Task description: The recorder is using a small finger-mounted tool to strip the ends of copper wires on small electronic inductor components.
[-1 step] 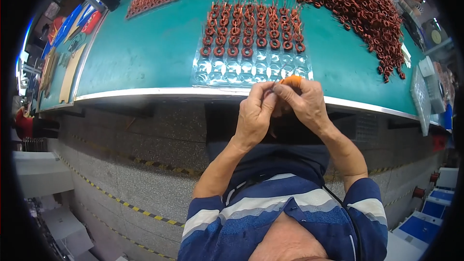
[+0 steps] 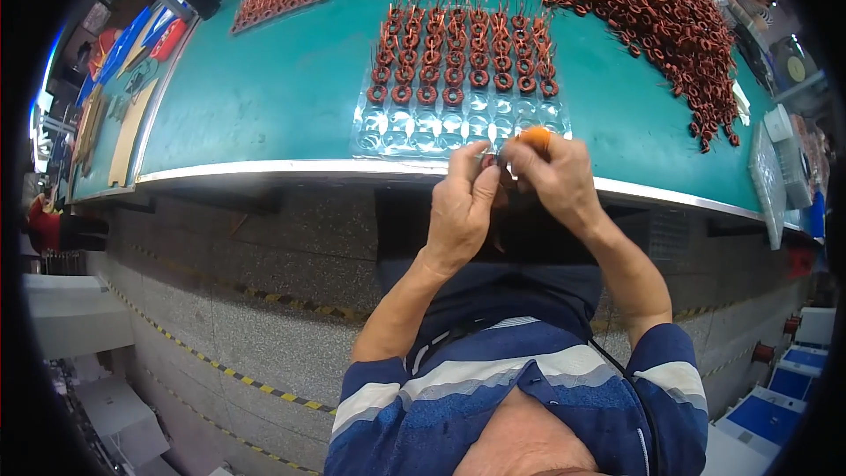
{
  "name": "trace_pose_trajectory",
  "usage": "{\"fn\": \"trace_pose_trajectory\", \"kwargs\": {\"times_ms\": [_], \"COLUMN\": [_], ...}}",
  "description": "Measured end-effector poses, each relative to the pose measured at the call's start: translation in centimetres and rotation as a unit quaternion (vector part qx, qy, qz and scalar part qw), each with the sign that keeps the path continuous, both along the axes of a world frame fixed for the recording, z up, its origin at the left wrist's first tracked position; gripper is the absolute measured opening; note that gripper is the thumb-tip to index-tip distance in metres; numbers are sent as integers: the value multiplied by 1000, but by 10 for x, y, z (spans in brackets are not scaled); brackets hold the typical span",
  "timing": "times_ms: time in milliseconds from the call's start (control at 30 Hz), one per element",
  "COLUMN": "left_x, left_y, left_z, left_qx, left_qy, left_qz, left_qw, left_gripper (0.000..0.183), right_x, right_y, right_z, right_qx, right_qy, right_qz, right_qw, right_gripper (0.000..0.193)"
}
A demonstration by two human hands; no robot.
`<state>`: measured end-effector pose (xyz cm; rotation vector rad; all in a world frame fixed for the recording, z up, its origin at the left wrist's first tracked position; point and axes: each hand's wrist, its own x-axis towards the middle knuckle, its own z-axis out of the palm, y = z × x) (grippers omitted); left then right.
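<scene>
A small reddish wire-wound ring [image 2: 488, 161] is pinched by the left hand [image 2: 458, 211]. The right hand [image 2: 566, 180], beside it, has drawn slightly apart, fingers curled; its hold I cannot tell. So handling seems unfinished. Beyond both hands lies a clear plastic tray [image 2: 426, 130].

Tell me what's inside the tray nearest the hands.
Reddish toroidal coils fill the far rows of the clear blister tray, covering what lies beneath; the right hand hides part of the tray's near edge.
</scene>
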<state>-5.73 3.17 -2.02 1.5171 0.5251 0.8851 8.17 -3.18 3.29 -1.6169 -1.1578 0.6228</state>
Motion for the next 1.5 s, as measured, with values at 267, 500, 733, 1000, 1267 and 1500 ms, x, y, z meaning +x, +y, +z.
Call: {"fn": "trace_pose_trajectory", "kwargs": {"times_ms": [267,500,733,1000,1267,1500], "left_x": [-26,-58,-73,-66,-53,-48], "left_y": [38,94,108,113,99,120], "left_z": [7,-2,-15,-13,-15,-57], "left_qx": [335,413,417,362,261,272], "left_qy": [26,159,214,204,179,169], "left_qz": [151,254,269,265,319,445], "left_qw": [930,860,841,870,893,836], "left_gripper": [22,27,31,28,25,21], "right_x": [57,54,61,57,70,104], "right_y": [93,100,61,12,5,29], "right_z": [-9,-11,-10,-34,-54,-77], "right_qx": [-35,-58,109,38,74,104], "right_qy": [-206,-300,-399,7,-3,-68], "right_qz": [86,63,-125,-170,-99,54], "right_qw": [974,950,902,985,992,991], "right_gripper": [23,30,52,52,56,52]}}
